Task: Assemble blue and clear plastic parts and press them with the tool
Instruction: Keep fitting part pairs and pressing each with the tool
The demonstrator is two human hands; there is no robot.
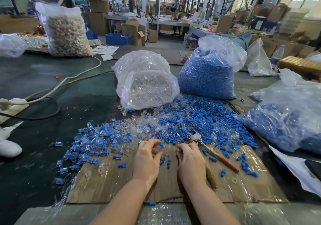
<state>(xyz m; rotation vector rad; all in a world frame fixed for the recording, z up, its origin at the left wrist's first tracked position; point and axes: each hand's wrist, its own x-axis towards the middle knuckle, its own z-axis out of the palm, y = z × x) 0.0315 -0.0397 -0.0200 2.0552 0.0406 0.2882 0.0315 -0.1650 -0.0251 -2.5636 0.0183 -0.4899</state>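
Blue plastic parts [205, 120] lay in a wide loose heap on the far right of your cardboard sheet [173, 186], small ribbed plugs with a matte finish, spilling from the foot of a bulging clear bag of blue parts [206, 78]. Clear plastic parts [139, 127], glossy and see-through, were scattered in the middle, below a tipped-over bag of clear parts [145, 82] whose mouth faced you. To the left sat a pile of assembled pieces [93, 143], blue plugs seated in clear shells. A third crinkled bag [284, 120] holding blue pieces lay at the right edge.

The pressing tool [208, 148], a plier-like thing with a shiny metal head and one red handle, lay flat on the cardboard just right of your right hand, its head resting among the blue parts; the other handle looked wrapped in a rough brownish material.

Your left hand [147, 160] rested on the cardboard with fingers curled inward, pinching what looked like a clear part at the fingertips; blur kept you from telling its shape. Your right hand [191, 162] was likewise curled, its fingertips pinching a small blue part [180, 150]. The two hands sat close together without touching, a few stray blue plugs lying between them.

The table [52, 89] was dark green and dusty, with pale cables [73, 78] trailing across its left side.
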